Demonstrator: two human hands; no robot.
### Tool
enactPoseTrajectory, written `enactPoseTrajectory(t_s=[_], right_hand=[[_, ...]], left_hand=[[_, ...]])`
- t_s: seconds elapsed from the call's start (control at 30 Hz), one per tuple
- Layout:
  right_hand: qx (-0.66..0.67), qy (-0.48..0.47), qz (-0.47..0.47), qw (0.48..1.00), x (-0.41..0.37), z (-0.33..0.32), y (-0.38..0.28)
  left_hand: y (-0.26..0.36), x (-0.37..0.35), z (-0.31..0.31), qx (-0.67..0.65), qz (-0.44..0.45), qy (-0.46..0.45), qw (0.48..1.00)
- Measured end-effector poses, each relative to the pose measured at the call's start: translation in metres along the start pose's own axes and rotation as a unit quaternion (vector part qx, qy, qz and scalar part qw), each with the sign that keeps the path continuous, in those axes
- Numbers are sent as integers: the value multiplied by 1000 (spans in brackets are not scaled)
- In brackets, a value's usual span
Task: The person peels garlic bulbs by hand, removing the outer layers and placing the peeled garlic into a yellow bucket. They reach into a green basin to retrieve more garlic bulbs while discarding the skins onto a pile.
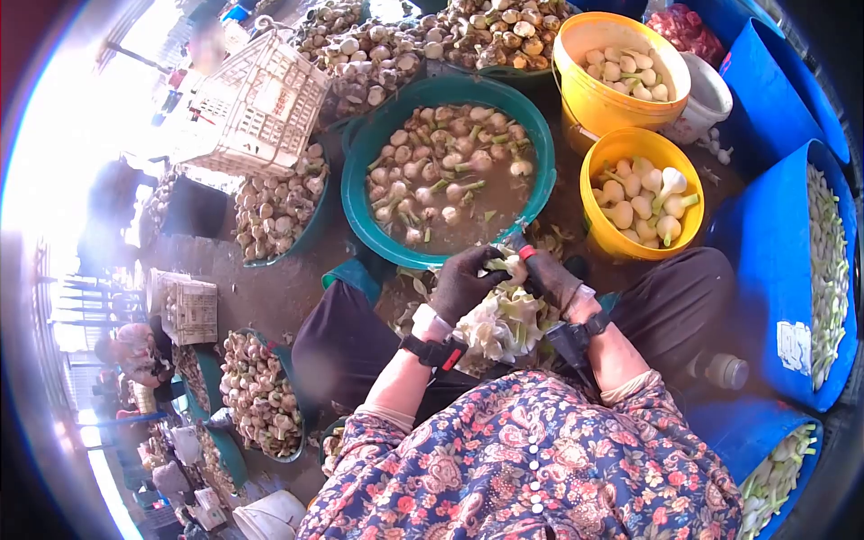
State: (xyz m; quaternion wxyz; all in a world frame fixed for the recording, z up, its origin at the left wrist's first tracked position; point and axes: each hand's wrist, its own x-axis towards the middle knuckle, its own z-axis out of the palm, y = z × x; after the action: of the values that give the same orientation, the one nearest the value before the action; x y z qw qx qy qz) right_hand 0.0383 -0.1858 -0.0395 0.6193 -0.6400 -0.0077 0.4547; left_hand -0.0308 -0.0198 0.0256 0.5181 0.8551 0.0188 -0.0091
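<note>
The left hand [463, 283] and right hand [551, 281] clamp curled fingers on one onion bulb [513, 266] above the lap, so skins fall onto the peelings [499, 328], with the teal soaking basin [354, 205] just beyond and the yellow bucket [641, 252] far right.

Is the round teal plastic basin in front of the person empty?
No, the round teal plastic basin holds brown muddy water and many unpeeled bulbs with green stems.

wet dark floor [270, 292], harsh daylight at left
</note>
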Motion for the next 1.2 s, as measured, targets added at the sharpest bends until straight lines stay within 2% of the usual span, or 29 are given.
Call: enactPoseTrajectory(t_s=[0.03,0.1,0.13,0.17,0.23,0.33,0.37,0.43,0.47,0.5,0.53,0.6,0.63,0.67,0.7,0.73,0.77,0.8,0.83,0.87,0.9,0.93,0.97,1.07,1.1,1.13,1.17,1.2], right_hand=[[34,-43,-14,998,-11,4,-11],[103,-128,-41,986,-33,8,-30],[87,-135,-71,985,-28,9,-25],[69,-141,-102,982,-18,8,-15],[66,-137,-96,984,-14,10,-12],[112,-98,11,989,-9,10,-13],[171,-100,57,979,-10,9,-12],[109,-107,-45,987,-17,8,-18],[77,-112,-94,986,-21,8,-21],[80,-123,-113,983,-24,8,-24],[82,-135,-133,978,-26,8,-28],[71,-151,-187,968,-33,11,-38],[58,-153,-222,961,-38,12,-44],[44,-154,-257,953,-40,13,-47],[89,-156,-216,960,-36,11,-44],[7,-81,-277,958,-27,10,-35],[-75,-5,-334,939,-17,11,-25],[-155,71,-386,907,-17,16,-29],[-293,144,-468,822,-24,16,-31],[-346,131,-465,805,-29,20,-33],[-396,117,-460,786,-33,27,-34],[-446,102,-454,765,-36,33,-33],[-436,121,-459,765,-31,37,-26],[-226,87,-360,901,-7,32,-3],[-59,54,-284,956,-12,33,-12],[91,20,-234,968,-4,27,-4],[237,-17,-180,955,10,19,9],[377,-55,-122,917,19,14,15]], left_hand=[[1,-2,4,-102,-8,11,995],[-4,-4,6,-145,-56,32,987],[-6,-4,7,-166,-81,42,982],[-8,-4,8,-58,-16,72,996],[4,-5,9,161,112,133,972],[-3,-6,10,208,141,78,965],[-9,-8,13,162,110,80,977],[-13,-7,17,4,-32,74,997],[-16,-8,17,-74,-105,71,989],[-20,-7,14,-145,-135,59,978],[-25,-5,9,-247,-176,53,952],[-31,-6,0,-439,-251,38,862],[-29,-8,-4,-469,-252,18,846],[-40,-10,-1,-363,-177,28,914],[-62,-12,6,-250,-98,36,963],[-54,-16,2,-94,-16,27,995],[-46,-21,-1,64,65,44,995],[-53,-24,-4,44,38,43,997],[-61,-27,-4,23,11,40,999],[-68,-28,-3,0,-16,38,999],[-63,-27,-2,-113,-84,43,989],[-57,-25,0,-223,-150,48,962],[-52,-23,0,-303,-191,58,932],[-44,-22,1,-479,-261,114,830],[-44,-23,4,-327,-129,120,929],[-38,-24,-3,-405,-196,115,886],[-47,-28,-7,-385,-175,80,903],[-55,-34,-9,-363,-154,46,918]])
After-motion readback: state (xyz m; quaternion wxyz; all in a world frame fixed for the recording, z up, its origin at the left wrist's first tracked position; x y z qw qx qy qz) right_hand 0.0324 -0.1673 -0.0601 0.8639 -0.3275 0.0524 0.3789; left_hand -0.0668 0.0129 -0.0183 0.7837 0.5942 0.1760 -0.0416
